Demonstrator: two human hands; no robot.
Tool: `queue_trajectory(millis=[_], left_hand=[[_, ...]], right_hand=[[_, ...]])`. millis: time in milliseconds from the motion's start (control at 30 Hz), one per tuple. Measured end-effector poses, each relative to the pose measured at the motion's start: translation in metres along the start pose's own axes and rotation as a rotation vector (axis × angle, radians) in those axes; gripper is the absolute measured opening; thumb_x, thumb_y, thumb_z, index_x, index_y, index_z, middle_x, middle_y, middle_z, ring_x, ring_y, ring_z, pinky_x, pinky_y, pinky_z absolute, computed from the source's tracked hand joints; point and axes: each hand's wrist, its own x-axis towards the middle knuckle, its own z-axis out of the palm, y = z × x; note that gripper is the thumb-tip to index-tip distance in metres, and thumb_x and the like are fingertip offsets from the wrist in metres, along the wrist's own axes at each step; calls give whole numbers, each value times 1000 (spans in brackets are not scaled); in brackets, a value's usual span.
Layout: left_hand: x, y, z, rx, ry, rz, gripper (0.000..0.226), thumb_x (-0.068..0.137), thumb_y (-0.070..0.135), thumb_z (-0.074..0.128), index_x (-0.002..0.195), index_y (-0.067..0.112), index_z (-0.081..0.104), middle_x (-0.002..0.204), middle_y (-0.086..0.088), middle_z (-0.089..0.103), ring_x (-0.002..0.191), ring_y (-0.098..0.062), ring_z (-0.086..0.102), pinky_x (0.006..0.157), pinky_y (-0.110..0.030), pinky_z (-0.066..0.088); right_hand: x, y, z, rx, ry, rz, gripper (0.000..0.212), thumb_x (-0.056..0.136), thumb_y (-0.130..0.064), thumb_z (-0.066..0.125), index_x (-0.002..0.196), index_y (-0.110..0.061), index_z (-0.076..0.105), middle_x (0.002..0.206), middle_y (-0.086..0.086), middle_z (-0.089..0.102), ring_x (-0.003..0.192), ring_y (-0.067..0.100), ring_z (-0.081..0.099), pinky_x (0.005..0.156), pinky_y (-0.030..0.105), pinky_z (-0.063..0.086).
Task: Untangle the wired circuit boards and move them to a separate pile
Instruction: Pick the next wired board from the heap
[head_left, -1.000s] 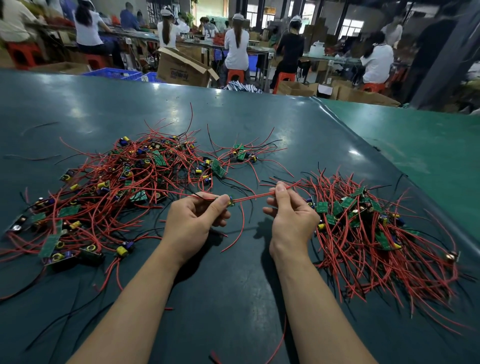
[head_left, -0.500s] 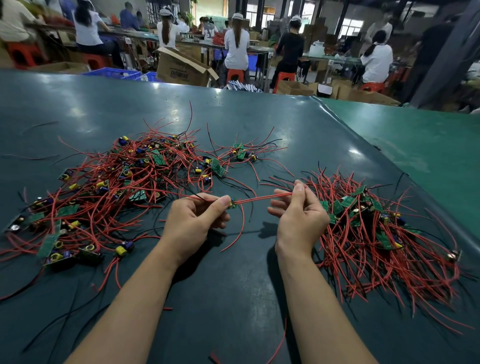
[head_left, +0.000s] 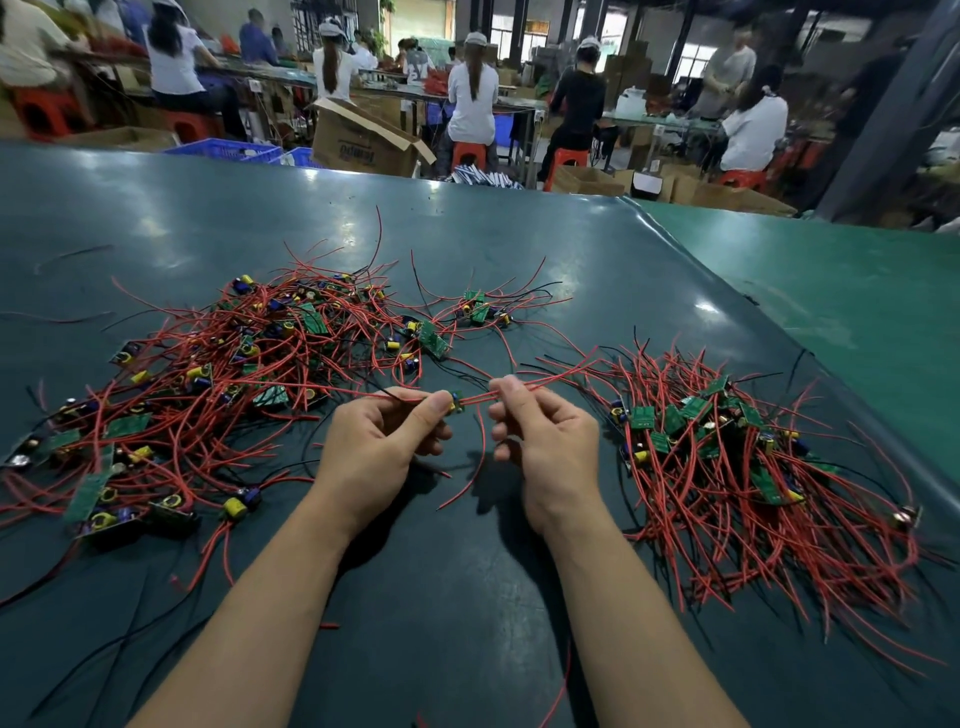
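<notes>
A tangled heap of small green circuit boards with red and black wires covers the left of the dark table. A second, tidier pile of wired boards lies on the right. Between them, my left hand pinches a small circuit board between thumb and fingers. My right hand pinches that board's red wires just to its right, and the wires run on toward the right pile. One red wire hangs down between my hands.
A small separate cluster of boards lies behind my hands. Loose black and red wire offcuts lie near the table's front. A lighter green table adjoins on the right. Several people sit at benches beyond, with cardboard boxes nearby.
My right hand has slid left along the red wires, closing the gap to my left hand. The left hand and its board have stayed in place.
</notes>
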Motion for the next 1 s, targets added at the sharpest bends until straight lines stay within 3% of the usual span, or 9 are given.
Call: queue_trajectory(millis=[233, 367, 467, 533, 633, 733, 800, 900, 1000], left_hand=[[2, -3, 1, -33, 47, 4, 14, 87, 19, 69, 82, 7, 70, 65, -2, 71, 52, -8, 60, 56, -16, 51], [1, -2, 1, -36, 66, 16, 15, 88, 18, 69, 82, 3, 69, 63, -3, 70, 52, -9, 59, 55, -17, 50], [5, -3, 0, -107, 199, 22, 16, 92, 18, 64, 80, 8, 64, 66, -4, 65, 55, -9, 58, 54, -19, 50], [7, -4, 0, -108, 272, 60, 15, 92, 16, 65, 82, 5, 61, 70, -5, 63, 57, -7, 57, 58, -17, 48], [4, -5, 3, 26, 322, 225, 14, 85, 6, 73, 86, -3, 62, 84, -4, 67, 65, 0, 61, 66, -15, 49], [-1, -8, 1, 234, 324, 436, 21, 79, 9, 78, 76, 1, 59, 95, -1, 71, 87, -8, 68, 81, -30, 53], [-4, -8, -1, 319, 278, 543, 25, 76, 8, 79, 74, 7, 55, 93, 1, 71, 90, -11, 68, 81, -34, 53], [-2, -9, -2, 455, 298, 651, 27, 74, 14, 79, 77, 11, 53, 85, -2, 60, 81, -16, 58, 74, -29, 48], [1, -9, -3, 556, 330, 695, 33, 75, 20, 83, 74, 7, 53, 80, -5, 52, 76, -16, 48, 71, -21, 40]], right_hand=[[11, -1, -9, 92, 319, -136, 26, 94, -13, 64, 69, -13, 70, 53, -4, 61, 41, 5, 46, 36, 18, 38], [14, -1, -15, 134, 444, -177, 25, 96, -16, 61, 73, -12, 70, 55, -4, 59, 43, 6, 47, 37, 20, 40], [14, -3, -20, 96, 551, -213, 24, 100, -17, 52, 83, -11, 68, 61, 0, 55, 41, 6, 48, 36, 21, 40], [11, -3, -18, -25, 504, -233, 20, 100, -16, 51, 87, -13, 66, 63, 1, 55, 41, 6, 48, 36, 21, 40], [-4, 2, -3, -259, 255, -336, 15, 96, -15, 59, 88, -25, 67, 69, -3, 61, 52, 11, 54, 47, 27, 47], [-19, 8, 11, -414, -92, -429, 18, 86, -16, 63, 96, -31, 67, 77, -12, 65, 62, 8, 58, 56, 29, 52], [-24, 10, 13, -455, -243, -431, 29, 81, -13, 59, 103, -32, 66, 92, -9, 68, 66, 7, 59, 57, 31, 53], [-25, 8, 12, -399, -282, -352, 22, 83, -15, 63, 96, -32, 68, 102, -5, 68, 70, 14, 60, 48, 39, 53], [-23, 5, 14, -312, -214, -321, 13, 90, -9, 67, 95, -21, 71, 100, 8, 66, 76, 26, 66, 53, 33, 54]])
